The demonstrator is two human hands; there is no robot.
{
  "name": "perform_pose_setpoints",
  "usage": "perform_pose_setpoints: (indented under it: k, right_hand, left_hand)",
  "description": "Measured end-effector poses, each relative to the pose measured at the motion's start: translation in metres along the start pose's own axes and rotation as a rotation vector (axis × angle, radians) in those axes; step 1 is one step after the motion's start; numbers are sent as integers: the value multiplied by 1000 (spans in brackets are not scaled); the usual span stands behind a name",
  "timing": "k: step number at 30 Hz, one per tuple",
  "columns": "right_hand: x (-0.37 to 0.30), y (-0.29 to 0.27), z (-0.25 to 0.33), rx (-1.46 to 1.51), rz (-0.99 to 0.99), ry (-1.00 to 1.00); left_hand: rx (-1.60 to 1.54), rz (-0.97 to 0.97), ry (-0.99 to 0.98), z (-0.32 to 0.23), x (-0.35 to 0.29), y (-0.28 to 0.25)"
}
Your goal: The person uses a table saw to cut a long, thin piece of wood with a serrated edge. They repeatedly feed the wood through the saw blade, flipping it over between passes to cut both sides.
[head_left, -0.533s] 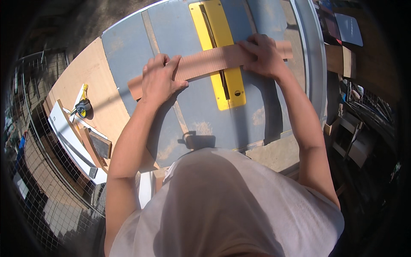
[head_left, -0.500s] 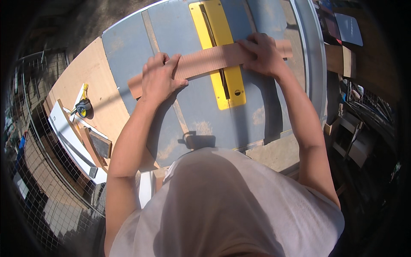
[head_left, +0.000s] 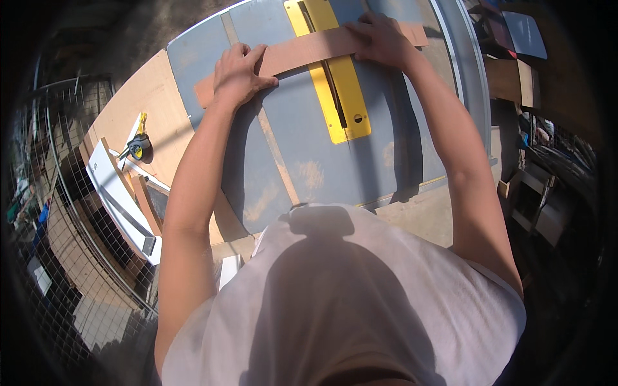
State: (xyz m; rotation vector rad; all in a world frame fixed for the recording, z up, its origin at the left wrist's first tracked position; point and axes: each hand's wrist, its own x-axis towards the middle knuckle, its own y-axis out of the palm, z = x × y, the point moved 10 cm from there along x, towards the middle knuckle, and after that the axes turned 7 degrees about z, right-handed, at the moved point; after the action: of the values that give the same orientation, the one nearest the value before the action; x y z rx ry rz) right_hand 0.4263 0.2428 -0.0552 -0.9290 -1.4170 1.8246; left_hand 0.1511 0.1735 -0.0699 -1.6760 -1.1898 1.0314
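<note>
We see a reddish-brown strip, seemingly wood [head_left: 296, 55], lying crosswise on the grey tabletop [head_left: 290, 116], over the far part of a yellow insert [head_left: 347, 90]. Its long axis runs from left to right, its right end a little farther away, while the dark slot [head_left: 336, 106] in the insert runs away from the person — so the two cross at nearly a right angle. Both hands are grasping the strip: the left hand [head_left: 235, 74] close to its left end, the right hand [head_left: 385, 42] toward its right end, so most of the strip lies between them. The right hand is the nearer one to the slot. Each hand has its thumb at the near edge and its fingers toward the far edge; how hard they press, we cannot tell. The arms reach forward, well apart, elbows only slightly bent — and a tape measure [head_left: 136, 147] rests on a pale panel [head_left: 151, 90] at the left.
</note>
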Motion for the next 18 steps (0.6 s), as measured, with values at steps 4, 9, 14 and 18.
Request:
perform_pose_setpoints:
  k: [4,9,14,18]
  right_hand:
    - [7,2,-26,12,-61,-41]
    - [38,-17,-8,12,-40,-74]
    - [37,-30,-18,18,-4,-69]
    - [9,-37,-27,232,96,-32]
  left_hand:
    - [54,-7,12,-11,16,-5]
    - [52,54,-71,1,23,-31]
    - [-59,121,-45,-3,34,-40]
    - [-255,220,-61,-17,11,-30]
